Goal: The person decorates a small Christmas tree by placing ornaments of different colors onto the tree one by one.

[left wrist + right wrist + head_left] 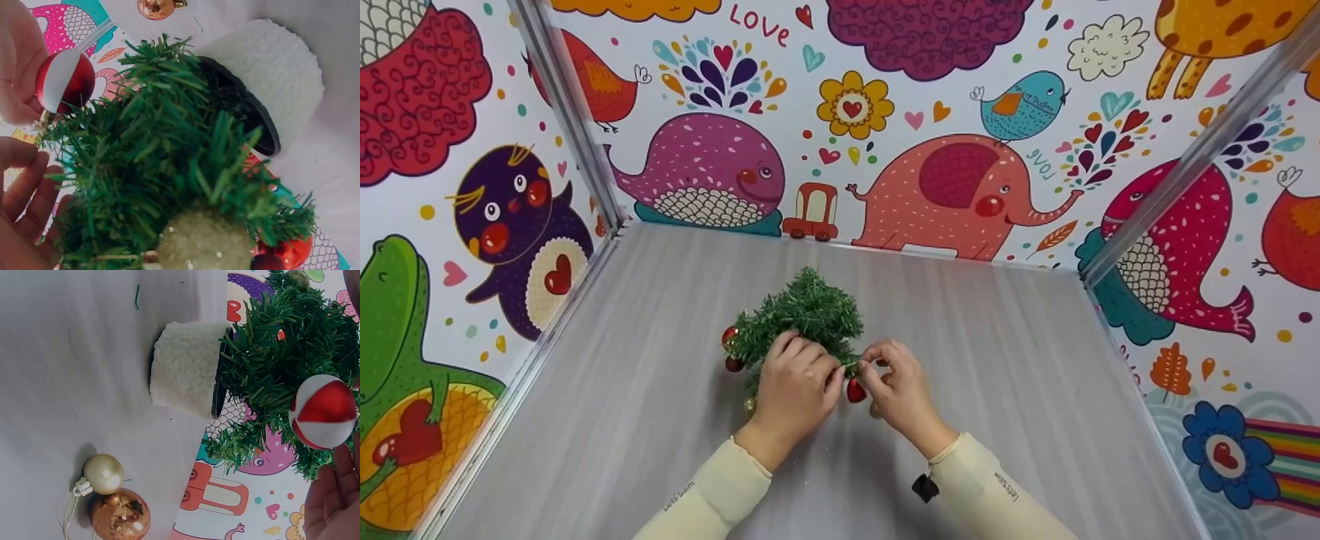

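Note:
A small green artificial Christmas tree (pixel 802 315) stands on the table in a pot with a fuzzy white cover (pixel 185 368). My left hand (pixel 799 382) is in front of it, thumb and forefinger pinching a branch tip on the right side. At the same tip, my right hand (pixel 901 382) pinches what looks like the thin string of a red and white bauble (pixel 323 410). That bauble is beside the right fingers. A glittery gold bauble (pixel 205 242) and red baubles (pixel 289 253) are on other branches. The hands hide part of the tree in the head view.
A loose pale gold bauble (pixel 104 473) with a string lies touching a shiny copper bauble (pixel 120 514) on the table (pixel 660 420). A green needle (pixel 137 297) lies near the pot. Printed cartoon walls (pixel 945 202) enclose the back and sides.

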Available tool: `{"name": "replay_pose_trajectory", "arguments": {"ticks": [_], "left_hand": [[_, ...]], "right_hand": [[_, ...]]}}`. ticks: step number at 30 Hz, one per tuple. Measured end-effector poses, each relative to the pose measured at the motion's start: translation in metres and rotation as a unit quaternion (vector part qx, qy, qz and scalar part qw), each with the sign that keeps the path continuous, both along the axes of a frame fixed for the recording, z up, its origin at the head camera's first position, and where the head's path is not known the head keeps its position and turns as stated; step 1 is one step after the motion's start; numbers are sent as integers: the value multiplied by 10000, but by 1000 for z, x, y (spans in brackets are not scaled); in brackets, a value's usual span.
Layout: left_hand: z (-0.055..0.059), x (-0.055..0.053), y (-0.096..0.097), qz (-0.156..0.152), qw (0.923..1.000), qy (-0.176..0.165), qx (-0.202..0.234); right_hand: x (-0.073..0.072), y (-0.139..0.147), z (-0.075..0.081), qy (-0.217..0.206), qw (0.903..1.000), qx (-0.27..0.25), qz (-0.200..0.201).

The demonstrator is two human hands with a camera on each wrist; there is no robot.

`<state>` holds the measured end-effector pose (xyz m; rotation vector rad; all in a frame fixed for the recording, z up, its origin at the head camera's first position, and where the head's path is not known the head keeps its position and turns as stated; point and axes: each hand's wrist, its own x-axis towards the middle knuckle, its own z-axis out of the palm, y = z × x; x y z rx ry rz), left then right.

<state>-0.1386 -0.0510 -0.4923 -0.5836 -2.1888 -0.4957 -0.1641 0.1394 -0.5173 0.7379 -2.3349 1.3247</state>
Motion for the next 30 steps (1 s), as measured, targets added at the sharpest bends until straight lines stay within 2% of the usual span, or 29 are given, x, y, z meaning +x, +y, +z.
{"name": "replay_pose_trajectory", "arguments": {"ticks": [3, 6, 10, 20, 30], "left_hand": [[0, 1, 1, 57, 9999, -14, 85], [1, 2, 2, 105, 9998, -40, 171], [1, 1, 2, 169, 9997, -19, 194], [0, -2, 5, 320, 9989, 122, 326], [0, -1, 7, 318, 9983, 140, 466]], "right_hand": [[1, -1, 1, -364, 9991, -204, 77], [9, -6, 17, -538, 9979, -335, 123], [19, -12, 38, -571, 9976, -351, 159], [18, -16, 40, -716, 9962, -498, 22], [18, -17, 40, -896, 9940, -624, -19]]}}
